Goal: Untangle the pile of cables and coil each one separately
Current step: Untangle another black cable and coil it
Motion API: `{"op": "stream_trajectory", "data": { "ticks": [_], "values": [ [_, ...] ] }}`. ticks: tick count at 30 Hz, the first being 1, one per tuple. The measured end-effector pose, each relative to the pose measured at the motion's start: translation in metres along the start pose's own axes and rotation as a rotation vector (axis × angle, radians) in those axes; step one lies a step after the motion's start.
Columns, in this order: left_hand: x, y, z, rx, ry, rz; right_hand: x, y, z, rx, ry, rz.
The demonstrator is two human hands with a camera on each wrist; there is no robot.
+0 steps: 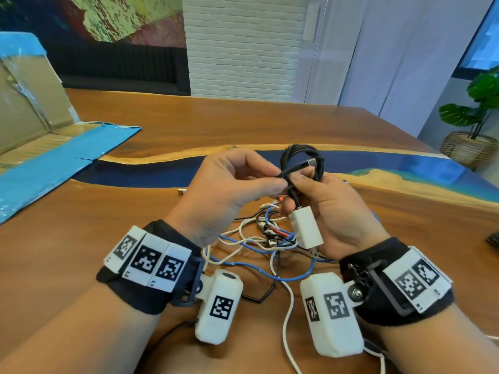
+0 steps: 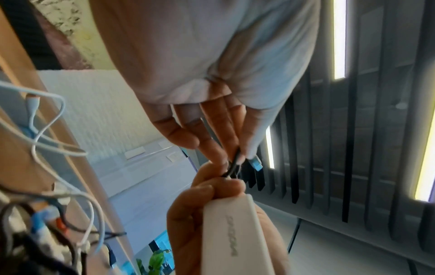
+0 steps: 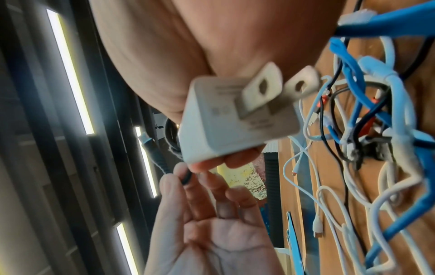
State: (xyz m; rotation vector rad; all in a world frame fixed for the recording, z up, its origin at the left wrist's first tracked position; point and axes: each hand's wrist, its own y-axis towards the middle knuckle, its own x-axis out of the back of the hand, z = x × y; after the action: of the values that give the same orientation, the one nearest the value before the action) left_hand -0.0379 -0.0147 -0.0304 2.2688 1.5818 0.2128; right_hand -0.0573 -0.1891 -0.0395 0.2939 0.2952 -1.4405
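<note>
A black cable [image 1: 302,157] is wound into a small coil held above the table. My right hand [image 1: 321,201] grips the coil together with the white charger plug [image 1: 306,229] that hangs from it. The plug's two prongs [image 3: 280,87] show in the right wrist view. My left hand [image 1: 243,182] pinches the cable's loose end [image 1: 286,175] between thumb and forefinger, right beside the coil. The same pinch on the black cable [image 2: 235,163] shows in the left wrist view. Under both hands lies a tangle of white, blue and black cables [image 1: 259,238] on the wooden table [image 1: 108,225].
An opened cardboard box with blue flaps [image 1: 40,136] lies at the table's left. A small white connector [image 1: 181,191] rests on the wood beyond my left hand. A potted plant [image 1: 475,120] stands on the floor at the right. A dark object [image 1: 492,240] sits at the right edge.
</note>
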Motion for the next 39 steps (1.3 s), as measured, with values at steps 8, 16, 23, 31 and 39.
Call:
{"op": "stream_trajectory", "data": {
  "ticks": [8,16,23,31,39],
  "values": [
    [-0.003,0.004,0.014,0.244,0.023,-0.115,-0.003,0.001,-0.009,0.119,-0.170,0.034],
    [0.007,0.004,0.008,0.230,0.092,0.068,-0.002,0.001,-0.007,0.030,-0.058,0.112],
    [0.012,0.005,0.005,0.239,0.159,0.088,-0.007,0.000,-0.010,-0.039,0.027,0.118],
    [0.005,0.005,0.009,0.130,-0.033,-0.023,-0.003,0.001,-0.008,0.018,-0.081,0.076],
    [0.002,0.003,0.009,0.068,0.030,-0.061,-0.001,0.001,-0.012,-0.021,-0.161,0.086]
  ]
}}
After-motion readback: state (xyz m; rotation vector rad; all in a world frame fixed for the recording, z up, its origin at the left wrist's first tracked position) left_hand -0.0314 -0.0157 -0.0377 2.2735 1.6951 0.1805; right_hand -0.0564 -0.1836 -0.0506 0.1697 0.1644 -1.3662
